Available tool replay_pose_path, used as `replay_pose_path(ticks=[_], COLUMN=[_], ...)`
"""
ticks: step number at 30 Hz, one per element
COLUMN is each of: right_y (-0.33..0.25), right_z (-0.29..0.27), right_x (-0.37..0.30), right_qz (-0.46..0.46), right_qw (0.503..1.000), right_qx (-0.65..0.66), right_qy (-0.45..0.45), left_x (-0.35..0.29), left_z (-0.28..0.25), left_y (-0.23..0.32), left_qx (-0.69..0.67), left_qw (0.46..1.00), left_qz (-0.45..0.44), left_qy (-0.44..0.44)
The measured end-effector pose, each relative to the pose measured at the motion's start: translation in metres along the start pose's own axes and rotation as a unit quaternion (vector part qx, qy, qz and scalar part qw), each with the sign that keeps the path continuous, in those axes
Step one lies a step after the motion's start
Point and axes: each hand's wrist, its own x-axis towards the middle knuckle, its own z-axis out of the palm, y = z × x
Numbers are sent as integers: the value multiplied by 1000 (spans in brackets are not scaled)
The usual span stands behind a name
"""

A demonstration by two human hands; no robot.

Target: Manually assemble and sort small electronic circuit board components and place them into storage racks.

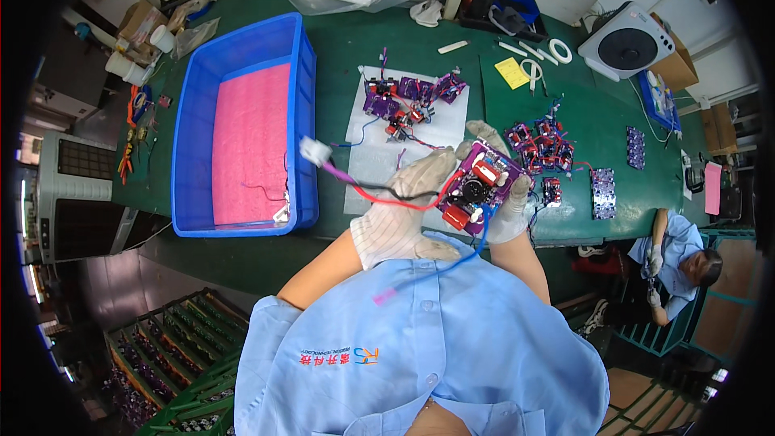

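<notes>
A purple circuit board (494, 186) with red and black components is held up in front of my chest, tilted. Wrapped round its right side is my right hand (510, 214), in a pale glove, its fingers showing at the upper and right edges. My left hand (400, 206), gloved too, is at the board's left edge; its exact grip is partly hidden. Red and black wires (387, 198) run from the board across my left hand to a white connector (315, 151). A blue wire (464, 261) hangs down over my shirt, its pink end blurred.
A blue bin (305, 113) lined with pink foam stands left on the green table (331, 36). Several wired boards (404, 101) lie on a white sheet; more boards (542, 145) are at the right. A fan (630, 44) stands far right. Another person (678, 254) sits at right.
</notes>
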Motion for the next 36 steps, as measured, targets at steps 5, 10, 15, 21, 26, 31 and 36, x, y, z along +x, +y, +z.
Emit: replay_pose_path(ticks=[5,10,15,21,26,31,36], right_y=[7,14,-2,-5,-15,-27,-44], right_z=[-2,28,24,26,32,49,45], right_x=[3,-7,-12,-17,-21,-22,-24], right_qz=[-32,-105,-90,-170,-141,-113,11], right_qw=[998,968,899,899,868,899,907], right_qx=[-54,-218,-425,-399,-474,-414,-413], right_qy=[0,68,50,57,38,83,80], left_x=[9,12,-9,3,30,30,10], left_z=[0,7,0,-8,-35,-34,-24], left_y=[21,31,11,17,62,47,40], left_qx=[-141,-300,-762,-428,34,209,160], left_qw=[982,865,554,741,954,970,976], left_qz=[-125,-367,-322,-511,-275,-94,-110], left_qy=[-1,163,95,78,111,78,99])
